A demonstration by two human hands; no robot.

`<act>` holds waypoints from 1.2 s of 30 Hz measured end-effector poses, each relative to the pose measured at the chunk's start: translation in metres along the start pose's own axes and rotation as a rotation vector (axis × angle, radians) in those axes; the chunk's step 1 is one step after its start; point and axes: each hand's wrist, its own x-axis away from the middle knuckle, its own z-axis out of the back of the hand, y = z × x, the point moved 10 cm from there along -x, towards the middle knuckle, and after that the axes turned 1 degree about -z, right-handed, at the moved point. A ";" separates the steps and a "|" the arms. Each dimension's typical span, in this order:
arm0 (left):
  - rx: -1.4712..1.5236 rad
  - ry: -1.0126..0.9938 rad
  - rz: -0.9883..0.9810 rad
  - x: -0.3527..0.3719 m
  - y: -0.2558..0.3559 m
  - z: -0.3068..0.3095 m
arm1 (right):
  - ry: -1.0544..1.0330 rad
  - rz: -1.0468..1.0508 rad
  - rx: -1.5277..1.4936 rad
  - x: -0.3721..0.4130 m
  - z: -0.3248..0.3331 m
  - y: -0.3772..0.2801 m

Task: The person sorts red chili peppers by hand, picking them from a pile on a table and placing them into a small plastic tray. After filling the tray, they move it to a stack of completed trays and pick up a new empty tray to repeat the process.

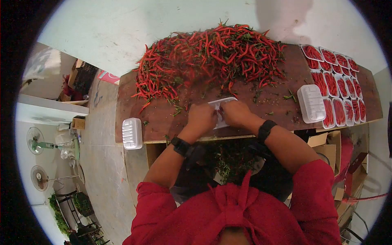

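White tray (pixel 221 109) in curled hands (pixel 201 118) (pixel 236 113) (both)

Counted on the tabletop (pixel 292 71): one chilli heap (pixel 208 53), two tray stacks (pixel 132 133), one loose tray (pixel 223 105), roughly eighteen filled trays (pixel 331 83) (far rows blur together). Beside it: two fans (pixel 36 140).

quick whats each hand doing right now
left hand: closed, holding the white tray
right hand: closed, holding the same white tray
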 end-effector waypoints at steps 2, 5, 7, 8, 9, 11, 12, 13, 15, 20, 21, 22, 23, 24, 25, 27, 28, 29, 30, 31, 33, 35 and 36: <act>0.004 0.004 -0.002 0.000 0.000 0.001 | -0.020 -0.009 -0.019 0.001 0.001 -0.001; 0.024 0.022 -0.017 0.001 0.000 0.004 | -0.015 -0.019 0.006 0.001 0.005 -0.003; 0.007 0.040 -0.022 0.001 0.000 0.007 | -0.004 -0.061 -0.016 0.001 0.020 0.000; 0.008 0.042 -0.021 0.000 -0.001 0.008 | 0.007 -0.104 -0.040 -0.001 0.027 0.005; 0.000 0.029 0.002 -0.002 -0.004 0.008 | 0.007 -0.102 -0.038 -0.006 0.025 0.012; -0.008 0.018 0.026 -0.002 -0.008 0.010 | 0.233 -0.153 0.045 -0.014 0.042 0.038; 0.007 0.071 0.016 -0.001 -0.008 0.017 | 0.234 -0.151 0.046 -0.016 0.042 0.046; 0.023 0.123 0.005 0.000 -0.008 0.023 | 0.293 -0.176 0.015 -0.014 0.049 0.053; 0.022 0.153 0.001 0.001 -0.010 0.024 | 0.353 -0.200 -0.016 -0.014 0.057 0.063; 0.010 0.158 0.010 -0.001 -0.013 0.025 | 0.335 -0.284 -0.036 -0.019 0.053 0.071; 0.029 0.114 0.013 -0.002 -0.015 0.021 | 0.334 -0.283 -0.036 -0.021 0.053 0.070; 0.047 0.070 0.017 -0.003 -0.016 0.018 | 0.305 -0.308 -0.031 -0.024 0.053 0.069; 0.047 0.070 0.019 -0.003 -0.017 0.019 | 0.277 -0.332 -0.026 -0.025 0.051 0.069; 0.036 0.074 0.019 -0.003 -0.016 0.020 | 0.275 -0.330 -0.026 -0.027 0.049 0.069; 0.025 0.077 0.020 -0.002 -0.016 0.021 | 0.277 -0.316 -0.006 -0.030 0.047 0.068; 0.010 0.127 0.004 -0.001 -0.018 0.021 | 0.277 -0.299 0.012 -0.034 0.046 0.069; -0.005 0.180 -0.014 0.001 -0.017 0.025 | 0.283 -0.306 -0.002 -0.034 0.048 0.071; -0.003 0.181 -0.011 0.002 -0.019 0.025 | 0.289 -0.312 -0.016 -0.033 0.051 0.073; -0.015 0.187 -0.020 0.002 -0.019 0.026 | 0.287 -0.310 -0.014 -0.031 0.054 0.075; -0.025 0.194 -0.030 0.002 -0.018 0.026 | 0.310 -0.321 -0.050 -0.027 0.060 0.078; -0.017 0.219 -0.035 0.003 -0.018 0.029 | 0.335 -0.333 -0.080 -0.020 0.071 0.087; -0.009 0.246 -0.045 0.002 -0.016 0.034 | 0.334 -0.360 -0.031 -0.014 0.081 0.099; -0.004 0.238 -0.049 0.002 -0.015 0.035 | 0.335 -0.361 -0.028 -0.010 0.087 0.105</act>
